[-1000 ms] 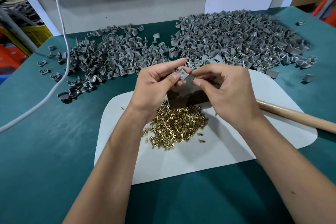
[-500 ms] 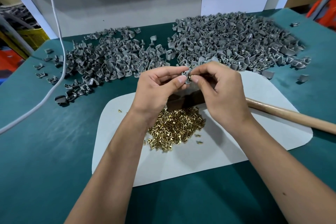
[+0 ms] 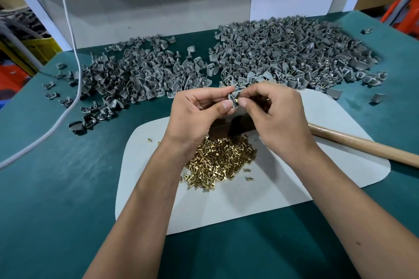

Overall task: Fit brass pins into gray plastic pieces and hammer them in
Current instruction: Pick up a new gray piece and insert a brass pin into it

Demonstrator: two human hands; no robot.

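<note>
My left hand [image 3: 195, 115] pinches a small gray plastic piece [image 3: 233, 97] between thumb and forefinger, above the table's middle. My right hand [image 3: 276, 115] pinches a brass pin [image 3: 236, 100] against that piece with thumb and forefinger. Under my wrists a heap of brass pins [image 3: 217, 161] lies on a white mat [image 3: 260, 195]. A dark block [image 3: 229, 129] stands behind the heap, mostly hidden by my hands. A wooden hammer handle [image 3: 367, 146] lies on the mat to the right, its head hidden behind my right hand.
Two big heaps of gray plastic pieces lie on the green table [image 3: 56, 188], one at the back left [image 3: 140, 75], one at the back right [image 3: 294, 52]. A white cable [image 3: 74, 63] runs down the left side. A white wall panel closes the back.
My hands have stayed together over the block, shifting slightly. The right thumb and forefinger now hold the brass pin at the gray piece.
</note>
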